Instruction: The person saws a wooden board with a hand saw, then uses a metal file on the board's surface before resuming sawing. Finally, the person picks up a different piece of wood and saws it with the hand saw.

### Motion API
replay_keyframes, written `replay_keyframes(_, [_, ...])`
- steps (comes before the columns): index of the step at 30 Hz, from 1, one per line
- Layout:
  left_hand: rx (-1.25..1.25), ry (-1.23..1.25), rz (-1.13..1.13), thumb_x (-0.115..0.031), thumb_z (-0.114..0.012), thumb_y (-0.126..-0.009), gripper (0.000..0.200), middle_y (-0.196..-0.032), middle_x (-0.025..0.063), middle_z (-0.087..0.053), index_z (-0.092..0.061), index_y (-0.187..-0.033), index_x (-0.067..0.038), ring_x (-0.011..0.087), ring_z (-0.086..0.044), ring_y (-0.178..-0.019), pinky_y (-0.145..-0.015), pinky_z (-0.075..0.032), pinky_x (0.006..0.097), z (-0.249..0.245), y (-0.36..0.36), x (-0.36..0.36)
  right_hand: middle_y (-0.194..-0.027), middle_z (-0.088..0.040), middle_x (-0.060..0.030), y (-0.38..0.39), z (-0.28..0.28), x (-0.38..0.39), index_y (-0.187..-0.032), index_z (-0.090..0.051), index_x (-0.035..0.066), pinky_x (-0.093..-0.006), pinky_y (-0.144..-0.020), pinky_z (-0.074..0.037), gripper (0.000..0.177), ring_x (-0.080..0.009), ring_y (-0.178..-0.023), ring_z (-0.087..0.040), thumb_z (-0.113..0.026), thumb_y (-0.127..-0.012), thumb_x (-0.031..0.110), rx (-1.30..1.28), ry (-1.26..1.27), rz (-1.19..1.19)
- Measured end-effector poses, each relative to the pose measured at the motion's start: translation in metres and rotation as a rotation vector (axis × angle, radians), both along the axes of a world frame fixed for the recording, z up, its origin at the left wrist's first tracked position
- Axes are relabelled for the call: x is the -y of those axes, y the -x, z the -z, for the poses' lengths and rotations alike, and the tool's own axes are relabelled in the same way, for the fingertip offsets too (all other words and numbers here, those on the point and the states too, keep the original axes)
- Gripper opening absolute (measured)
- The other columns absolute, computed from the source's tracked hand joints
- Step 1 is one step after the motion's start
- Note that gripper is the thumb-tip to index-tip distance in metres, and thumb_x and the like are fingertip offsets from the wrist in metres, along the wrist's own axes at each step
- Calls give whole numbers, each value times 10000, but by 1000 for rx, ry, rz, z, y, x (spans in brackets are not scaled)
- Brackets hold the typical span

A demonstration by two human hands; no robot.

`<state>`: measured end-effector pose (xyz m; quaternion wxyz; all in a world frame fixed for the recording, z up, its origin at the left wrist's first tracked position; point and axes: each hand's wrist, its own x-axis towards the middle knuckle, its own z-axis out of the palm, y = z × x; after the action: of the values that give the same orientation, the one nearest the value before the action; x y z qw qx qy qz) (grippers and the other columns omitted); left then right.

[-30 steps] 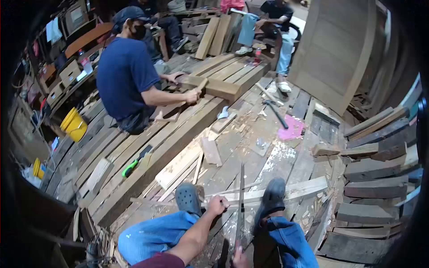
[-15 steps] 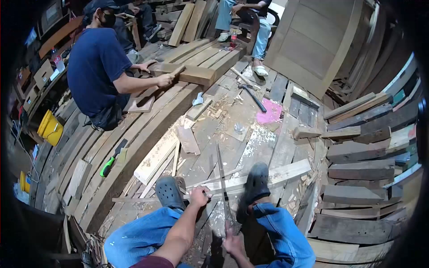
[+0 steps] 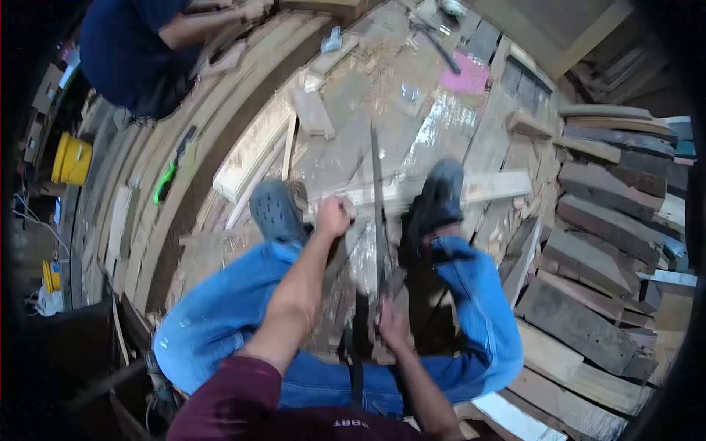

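My left hand [image 3: 335, 215] is closed on a pale wood strip [image 3: 368, 194] that lies across the floor between my shoes. My right hand [image 3: 392, 323] is wrapped round the near end of a long, thin saw [image 3: 379, 198]. The saw's blade points away from me and crosses the strip, just right of my left hand. Motion blur hides the blade's teeth and the exact contact with the wood.
A co-worker [image 3: 129, 55] sits at the upper left beside long beams [image 3: 228, 121]. A green-handled tool [image 3: 166, 181] lies on them. Ahead are a hammer [image 3: 440, 50] and a pink sheet [image 3: 466, 73]. Stacked wood blocks [image 3: 596, 257] line the right side.
The view has tipped downward, so the floor objects sit higher in the frame and more of my legs and shirt shows. Both hands keep their grips.
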<state>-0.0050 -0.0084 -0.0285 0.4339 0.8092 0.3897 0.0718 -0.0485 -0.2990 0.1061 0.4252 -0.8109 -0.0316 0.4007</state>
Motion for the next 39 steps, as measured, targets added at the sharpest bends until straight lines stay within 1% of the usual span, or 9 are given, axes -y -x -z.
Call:
replay_keyframes(3, [-44,-40,-4,-302,-790,-688,284,-1005,95,-634,-702,-914,-155,307,-550,-1058,-981,-360,459,-7,4,2,-481,-436,-1,-13,17,-2,-570,-472,104,-272,-378,-321,623,-111,-390,-438,-317,-987,541,-210,13,34])
replay_keyframes(10, [-107,-74,14,-298,-790,-702,284,-1052,84,-618,-690,-935,-171,305,-519,-1092,-999,-356,457,-18,3,4,-514,-476,0,-22,28,-5,-602,-494,76,-279,-401,-340,635,-113,-404,-439,-333,-978,560,22,-20,-111])
replay_keyframes(14, [-99,-95,9,-292,-796,-699,286,-1043,87,-626,-691,-938,-176,315,-533,-1065,-962,-392,432,-23,6,6,-493,-487,-63,-13,23,-4,-585,-548,6,-359,-491,-383,702,-167,-484,-522,-310,-989,528,-120,109,-11])
replay_keyframes(17, [-124,-173,16,-319,-798,-702,304,-1041,77,-632,-690,-952,-184,301,-543,-1060,-971,-375,455,-24,-2,2,-515,-492,-60,20,65,36,-618,-548,-6,-359,-507,-389,652,-162,-524,-524,-355,-994,490,138,95,-63])
replay_keyframes(24, [-103,-97,7,-319,-788,-708,299,-1039,64,-620,-686,-944,-166,278,-530,-1057,-956,-353,451,-12,5,4,-484,-450,4,3,35,-1,-579,-505,83,-253,-411,-329,635,-85,-443,-467,-317,-997,523,-75,100,-7])
replay_keyframes(27, [-132,-117,21,-306,-781,-716,320,-1030,58,-602,-669,-987,-177,267,-508,-1093,-961,-330,476,-22,1,6,-510,-489,-72,15,33,16,-668,-576,-24,-372,-531,-413,673,-185,-523,-538,-313,-999,500,119,167,-87])
replay_keyframes(28, [-159,-153,42,-311,-772,-726,336,-1036,60,-598,-660,-1017,-185,272,-501,-1103,-959,-328,475,-26,0,7,-525,-515,-8,8,24,4,-619,-547,86,-258,-407,-335,643,-90,-441,-480,-343,-967,587,70,31,-1])
replay_keyframes(31, [-166,-272,107,-346,-743,-753,365,-1074,68,-587,-643,-1069,-195,278,-487,-1126,-947,-327,477,-39,1,15,-513,-508,-4,-20,6,-15,-595,-534,93,-253,-404,-333,668,-95,-422,-468,-338,-952,623,-180,26,42])
replay_keyframes(39, [-162,-567,381,-209,-605,-854,296,-1124,136,-584,-570,-1108,-62,288,-508,-1118,-921,-343,491,-34,-12,12,-500,-479,-1,-25,6,-9,-573,-552,51,-277,-409,-340,733,-93,-435,-463,-339,-936,651,-119,70,24])
